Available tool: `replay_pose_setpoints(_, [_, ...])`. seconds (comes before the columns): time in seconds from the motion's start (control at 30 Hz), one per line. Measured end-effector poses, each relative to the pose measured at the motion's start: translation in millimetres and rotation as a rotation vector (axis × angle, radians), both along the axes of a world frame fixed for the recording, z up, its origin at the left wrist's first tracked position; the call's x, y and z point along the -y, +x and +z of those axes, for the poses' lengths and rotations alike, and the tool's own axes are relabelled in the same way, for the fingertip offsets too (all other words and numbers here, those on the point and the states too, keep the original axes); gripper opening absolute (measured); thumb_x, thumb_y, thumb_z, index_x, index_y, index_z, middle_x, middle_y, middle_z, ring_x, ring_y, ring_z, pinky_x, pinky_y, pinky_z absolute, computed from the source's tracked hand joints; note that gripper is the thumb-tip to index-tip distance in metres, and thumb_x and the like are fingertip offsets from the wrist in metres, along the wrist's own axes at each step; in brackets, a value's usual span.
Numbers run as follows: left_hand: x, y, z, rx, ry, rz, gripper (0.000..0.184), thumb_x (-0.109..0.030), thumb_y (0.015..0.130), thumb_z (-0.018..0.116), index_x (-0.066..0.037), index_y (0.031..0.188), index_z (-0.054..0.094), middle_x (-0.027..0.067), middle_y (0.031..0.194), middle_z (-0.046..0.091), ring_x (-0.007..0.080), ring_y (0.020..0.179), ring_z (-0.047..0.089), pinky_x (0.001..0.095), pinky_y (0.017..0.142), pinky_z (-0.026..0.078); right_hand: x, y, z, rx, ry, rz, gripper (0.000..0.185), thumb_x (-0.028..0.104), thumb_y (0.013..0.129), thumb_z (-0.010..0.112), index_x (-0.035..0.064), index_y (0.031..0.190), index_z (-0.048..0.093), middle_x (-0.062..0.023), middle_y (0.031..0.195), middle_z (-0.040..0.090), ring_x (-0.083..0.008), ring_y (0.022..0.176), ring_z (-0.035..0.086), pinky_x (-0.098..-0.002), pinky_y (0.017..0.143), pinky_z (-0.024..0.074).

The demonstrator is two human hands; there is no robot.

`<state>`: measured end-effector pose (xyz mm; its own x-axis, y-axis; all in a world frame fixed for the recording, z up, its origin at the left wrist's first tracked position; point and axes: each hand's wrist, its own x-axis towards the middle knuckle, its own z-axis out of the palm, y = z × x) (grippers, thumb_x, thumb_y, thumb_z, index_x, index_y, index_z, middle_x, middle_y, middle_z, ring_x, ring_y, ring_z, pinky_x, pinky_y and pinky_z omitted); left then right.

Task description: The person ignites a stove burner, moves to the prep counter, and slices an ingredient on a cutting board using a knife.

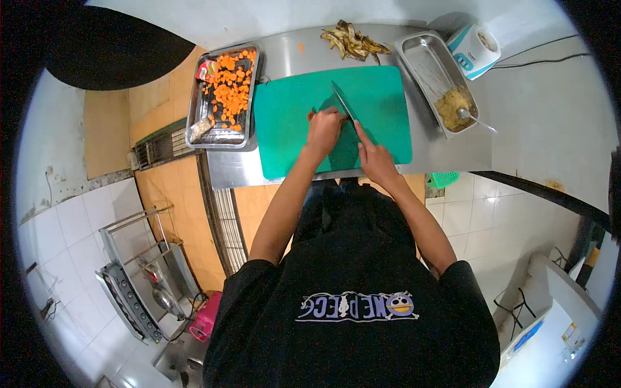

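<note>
On the green cutting board (284, 107), my right hand (377, 160) grips a knife (340, 97), its index finger stretched along the blade's back. The blade points away from me and to the left. Just left of the blade, my left hand (325, 131) presses down on the board with its fingers drawn together. Something small and brownish shows at its fingertips, too hidden to name.
Left of the board, a metal tray (191, 123) holds orange carrot pieces (231, 84) and small packets. Dark banana peels (352, 42) lie behind it. To the right are a steel pan (424, 71) with yellowish mash (453, 107) and a spoon (475, 118), and a white-blue appliance (472, 52).
</note>
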<state>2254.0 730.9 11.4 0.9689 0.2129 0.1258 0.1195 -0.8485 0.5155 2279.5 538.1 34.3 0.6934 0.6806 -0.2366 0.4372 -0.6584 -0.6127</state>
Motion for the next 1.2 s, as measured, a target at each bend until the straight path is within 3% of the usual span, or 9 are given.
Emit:
replay_pose_setpoints(0.4, [-6, 0, -11, 0.008, -0.098, 0.024, 0.014, -0.023, 0.09, 0.066, -0.017, 0.094, 0.078, 0.006, 0.093, 0.072, 0.0299, 0.085, 0.069, 0.0627, 0.094, 0.042, 0, 21, 16, -0.11, -0.024, -0.027, 0.064, 0.023, 0.1, 0.05, 0.0308, 0.158, 0.024, -0.0286, 0.078, 0.066, -0.0492, 0.075, 0.066, -0.0628, 0.073, 0.0515])
replay_pose_setpoints(0.5, [-1, 0, -8, 0.118, -0.077, 0.081, 0.013, -0.013, 0.083, 0.072, -0.013, 0.094, 0.077, 0.011, 0.093, 0.074, 0.0327, 0.082, 0.07, 0.0527, 0.087, 0.049, -1, 24, 16, -0.075, 0.105, -0.012, 0.061, 0.027, 0.101, 0.049, 0.0325, 0.157, 0.027, -0.0273, 0.08, 0.067, -0.0476, 0.076, 0.067, -0.0616, 0.075, 0.052])
replay_pose_setpoints(0.57, [-4, 0, -16, 0.093, -0.137, 0.069, 0.011, -0.011, 0.082, 0.073, -0.011, 0.092, 0.076, 0.0117, 0.092, 0.074, 0.0328, 0.082, 0.07, 0.0509, 0.088, 0.048, -6, 16, 30, 0.045, -0.14, -0.033, 0.045, 0.031, 0.102, 0.048, 0.02, 0.146, 0.046, -0.0274, 0.081, 0.068, -0.0467, 0.075, 0.067, -0.0597, 0.072, 0.0533])
replay_pose_setpoints(0.7, [0, -4, -5, 0.115, -0.172, 0.088, 0.008, -0.015, 0.084, 0.074, -0.01, 0.089, 0.074, 0.011, 0.087, 0.073, 0.0312, 0.082, 0.069, 0.0546, 0.093, 0.043, -8, 4, 2, 0.165, -0.143, -0.063, 0.032, 0.031, 0.103, 0.048, 0.0091, 0.125, 0.053, -0.0253, 0.07, 0.064, -0.0455, 0.069, 0.065, -0.0578, 0.064, 0.0512])
replay_pose_setpoints(0.77, [2, -6, 3, 0.101, -0.166, 0.098, 0.006, -0.01, 0.082, 0.072, -0.009, 0.087, 0.074, 0.0124, 0.089, 0.074, 0.0325, 0.081, 0.07, 0.0509, 0.092, 0.046, -8, 3, -2, 0.127, -0.114, -0.087, 0.026, 0.031, 0.103, 0.047, 0.0051, 0.104, 0.051, -0.0241, 0.069, 0.064, -0.0461, 0.067, 0.065, -0.0576, 0.062, 0.0516])
replay_pose_setpoints(1.0, [3, -8, -6, 0.086, -0.156, 0.098, 0.006, -0.013, 0.082, 0.073, -0.011, 0.088, 0.076, 0.0118, 0.089, 0.074, 0.0321, 0.08, 0.07, 0.0507, 0.093, 0.046, -6, 3, -5, 0.259, -0.145, -0.031, 0.024, 0.03, 0.103, 0.048, 0.0064, 0.102, 0.049, -0.0221, 0.067, 0.065, -0.0444, 0.064, 0.066, -0.0568, 0.058, 0.0508])
replay_pose_setpoints(1.1, [3, -5, -1, 0.109, -0.174, 0.091, 0.007, -0.014, 0.083, 0.073, -0.012, 0.089, 0.076, 0.0121, 0.088, 0.074, 0.0325, 0.079, 0.069, 0.0508, 0.091, 0.047, -3, 13, 1, 0.237, -0.237, 0.043, 0.025, 0.031, 0.101, 0.05, 0.0069, 0.106, 0.051, -0.0201, 0.071, 0.068, -0.0412, 0.066, 0.069, -0.054, 0.055, 0.054])
replay_pose_setpoints(1.17, [3, -3, -2, 0.156, -0.118, 0.068, 0.006, -0.004, 0.081, 0.072, -0.003, 0.087, 0.073, 0.0165, 0.082, 0.07, 0.0352, 0.076, 0.067, 0.0446, 0.072, 0.052, 1, 16, -2, 0.316, -0.188, 0.03, 0.024, 0.031, 0.101, 0.051, 0.0079, 0.106, 0.051, -0.0182, 0.069, 0.068, -0.0408, 0.063, 0.068, -0.0537, 0.055, 0.0537])
replay_pose_setpoints(1.2, [3, -4, -1, 0.154, -0.118, 0.069, 0.006, -0.004, 0.081, 0.072, -0.003, 0.087, 0.073, 0.0165, 0.082, 0.07, 0.0352, 0.076, 0.067, 0.0446, 0.072, 0.052, 1, 15, -1, 0.314, -0.188, 0.032, 0.024, 0.031, 0.101, 0.051, 0.0079, 0.106, 0.051, -0.0182, 0.069, 0.068, -0.0408, 0.063, 0.068, -0.0537, 0.055, 0.0537])
